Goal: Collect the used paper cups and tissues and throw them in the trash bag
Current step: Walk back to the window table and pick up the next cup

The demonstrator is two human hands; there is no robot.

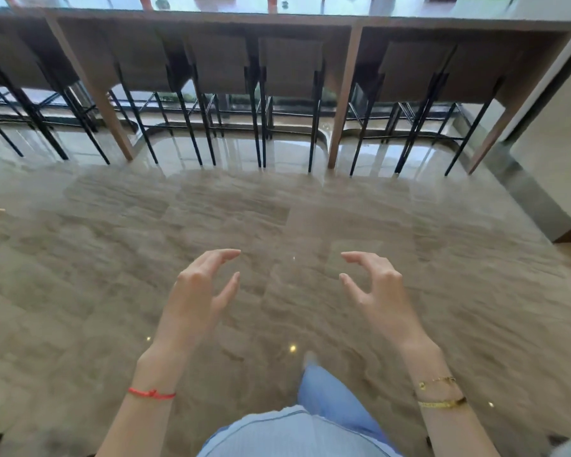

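Your left hand (195,291) and right hand (376,288) hang in front of you over the floor (80,258), well apart, palms turned toward each other. On both, the fingers (225,253) are loosely curved and spread, thumb apart from the rest, pinching nothing. No cups, tissues or trash bag show in this view, so you cannot tell where they are. Ahead stands a long worktop (211,16) by the window, with stools (290,67) tucked under it. A red string (152,393) circles your left wrist; gold bracelets (440,394) circle your right. Your blue trouser leg (330,390) steps forward below.
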